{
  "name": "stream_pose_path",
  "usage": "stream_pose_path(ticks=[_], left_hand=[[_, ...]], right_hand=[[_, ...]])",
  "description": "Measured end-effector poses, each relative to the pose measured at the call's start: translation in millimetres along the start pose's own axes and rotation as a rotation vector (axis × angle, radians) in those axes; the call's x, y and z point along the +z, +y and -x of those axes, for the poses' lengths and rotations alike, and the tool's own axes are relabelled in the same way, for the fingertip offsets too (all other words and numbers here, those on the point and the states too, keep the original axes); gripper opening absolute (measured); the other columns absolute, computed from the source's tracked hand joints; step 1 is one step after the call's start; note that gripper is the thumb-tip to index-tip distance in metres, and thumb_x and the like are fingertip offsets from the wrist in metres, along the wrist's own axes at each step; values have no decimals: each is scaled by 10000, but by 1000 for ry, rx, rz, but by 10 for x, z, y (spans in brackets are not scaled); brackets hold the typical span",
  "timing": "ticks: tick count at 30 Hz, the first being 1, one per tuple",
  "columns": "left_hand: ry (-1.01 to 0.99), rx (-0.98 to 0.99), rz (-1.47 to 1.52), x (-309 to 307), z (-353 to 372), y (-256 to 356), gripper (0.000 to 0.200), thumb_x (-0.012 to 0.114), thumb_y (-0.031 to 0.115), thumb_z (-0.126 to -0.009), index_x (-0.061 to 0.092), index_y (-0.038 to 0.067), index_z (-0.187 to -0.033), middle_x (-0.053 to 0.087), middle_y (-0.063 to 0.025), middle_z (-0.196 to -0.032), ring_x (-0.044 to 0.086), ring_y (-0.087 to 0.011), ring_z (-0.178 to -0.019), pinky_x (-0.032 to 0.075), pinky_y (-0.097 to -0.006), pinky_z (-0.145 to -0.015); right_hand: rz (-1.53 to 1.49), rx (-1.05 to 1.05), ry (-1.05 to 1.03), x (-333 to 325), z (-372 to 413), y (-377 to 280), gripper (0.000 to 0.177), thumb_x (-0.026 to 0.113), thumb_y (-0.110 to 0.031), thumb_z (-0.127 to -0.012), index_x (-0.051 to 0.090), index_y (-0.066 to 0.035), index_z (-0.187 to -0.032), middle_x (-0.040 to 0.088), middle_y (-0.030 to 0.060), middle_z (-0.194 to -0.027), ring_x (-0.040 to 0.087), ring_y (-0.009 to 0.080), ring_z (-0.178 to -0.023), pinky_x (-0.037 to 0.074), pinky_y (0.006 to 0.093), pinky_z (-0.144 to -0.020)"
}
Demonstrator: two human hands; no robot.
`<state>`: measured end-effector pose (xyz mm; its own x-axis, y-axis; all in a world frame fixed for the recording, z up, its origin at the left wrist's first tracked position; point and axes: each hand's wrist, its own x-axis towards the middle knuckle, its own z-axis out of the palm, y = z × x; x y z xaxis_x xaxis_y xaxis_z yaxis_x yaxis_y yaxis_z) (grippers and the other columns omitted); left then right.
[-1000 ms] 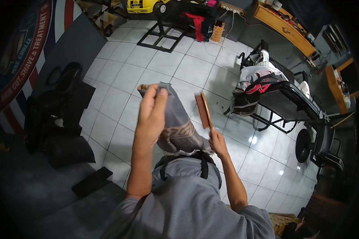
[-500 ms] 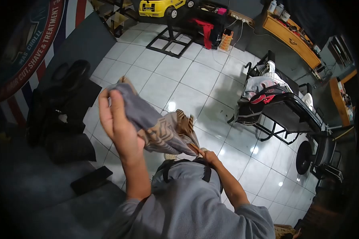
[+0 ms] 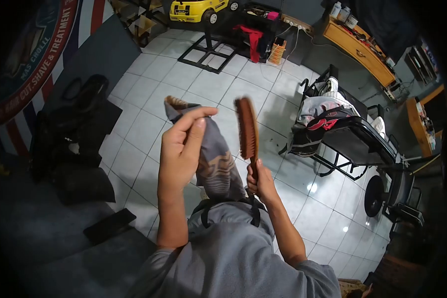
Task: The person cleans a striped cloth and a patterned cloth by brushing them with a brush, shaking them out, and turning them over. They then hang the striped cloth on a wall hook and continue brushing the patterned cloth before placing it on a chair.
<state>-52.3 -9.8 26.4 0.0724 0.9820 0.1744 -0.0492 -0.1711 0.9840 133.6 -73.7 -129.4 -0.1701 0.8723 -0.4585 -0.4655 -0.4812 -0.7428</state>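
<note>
L hand (image 3: 180, 151) pinches top edge of grey patterned cloth (image 3: 214, 159), held up vertical. R hand (image 3: 260, 181) grips handle of wooden brush (image 3: 247, 130), brush upright just beside cloth, above white tile floor (image 3: 149, 124).

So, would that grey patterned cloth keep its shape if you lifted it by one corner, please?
Probably not: the cloth hangs in soft folds below the left hand, so it looks floppy. It seems light too, since a pinch at its top carries it. The brush in the right hand looks stiff by contrast.
</note>
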Motion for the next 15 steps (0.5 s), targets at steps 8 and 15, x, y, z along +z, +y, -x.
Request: stream_pose_path(ticks=[8, 15], left_hand=[[-10, 48, -287, 73, -112, -19, 222, 541, 85, -937, 632, -23, -1109, 579, 30, -779, 469, 4, -641, 364, -141, -536], [157, 88, 183, 23, -136, 125, 231, 535, 87, -939, 613, -43, -1114, 615, -13, -905, 523, -16, -716, 408, -143, -620]], right_hand=[[32, -54, -373, 115, 18, 413, 471, 309, -509, -980, 440, -75, -853, 323, -9, -596, 303, 90, -515, 287, 236, -477], [1327, 41, 41, -1860, -591, 2147, 669, 330, -525, -947, 626, 47, -766, 624, 266, -779, 615, 400, -804, 472, 431, -699]])
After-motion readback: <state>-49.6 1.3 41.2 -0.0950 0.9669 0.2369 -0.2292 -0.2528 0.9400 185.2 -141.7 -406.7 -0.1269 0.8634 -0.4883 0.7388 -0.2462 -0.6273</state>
